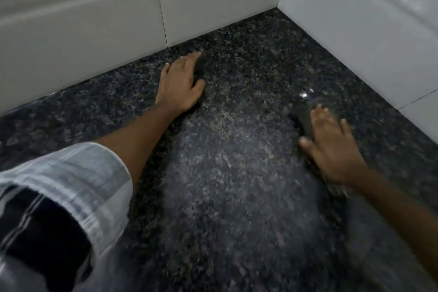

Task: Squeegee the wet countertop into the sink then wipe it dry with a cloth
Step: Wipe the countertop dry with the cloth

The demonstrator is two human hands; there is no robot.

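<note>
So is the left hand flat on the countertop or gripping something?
Flat: the left hand lies palm-down, fingers spread on the bare countertop, nothing visible in it.

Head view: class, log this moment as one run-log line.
left hand: flat on granite countertop | right hand: pressing blurred dark object, identity unclear | sink: unseen

This looks like a home kitchen or bathroom; which of the two cannot be told. A dark speckled granite worktop (237,173) fills the view and runs into a corner, a stone surface of the sort fitted in such rooms. Large glossy white wall tiles (83,19) rise straight from its far edge, with thin grout lines between them, and more white tiles (355,31) close the corner on the right.
</note>
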